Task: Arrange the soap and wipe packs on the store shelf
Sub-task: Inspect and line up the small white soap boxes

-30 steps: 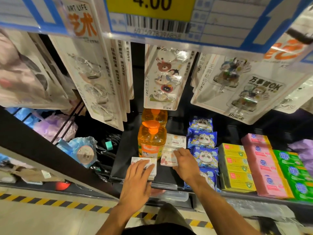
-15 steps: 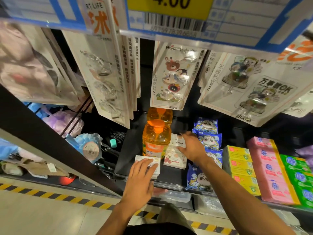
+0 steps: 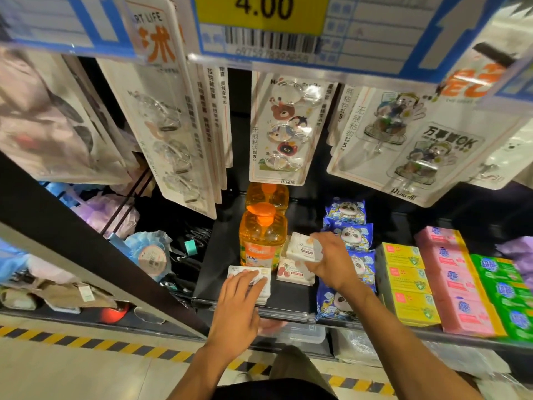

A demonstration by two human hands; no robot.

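Observation:
On the black shelf [image 3: 291, 295], my left hand [image 3: 240, 304] rests flat with straight fingers on a small stack of white wipe packs [image 3: 266, 277] near the front edge. My right hand [image 3: 331, 261] grips a white wipe pack [image 3: 302, 246] and holds it just above another white pack with a cherry print [image 3: 294, 274]. An orange pump soap bottle [image 3: 261, 241] stands right behind the left stack, with a second one [image 3: 268, 193] behind it. Blue panda wipe packs [image 3: 347, 215] run in a row to the right of my right hand.
Yellow [image 3: 403, 278], pink [image 3: 458, 284] and green [image 3: 501, 287] soap boxes fill the shelf's right side. Hanging hook cards [image 3: 284, 128] and a price rail [image 3: 268, 27] overhang the shelf from above. Bagged goods [image 3: 150, 252] sit left of a slanted divider.
My right hand moved back from the front white pack, took hold of the rear white pack and lifted it. My left hand stayed on the left stack.

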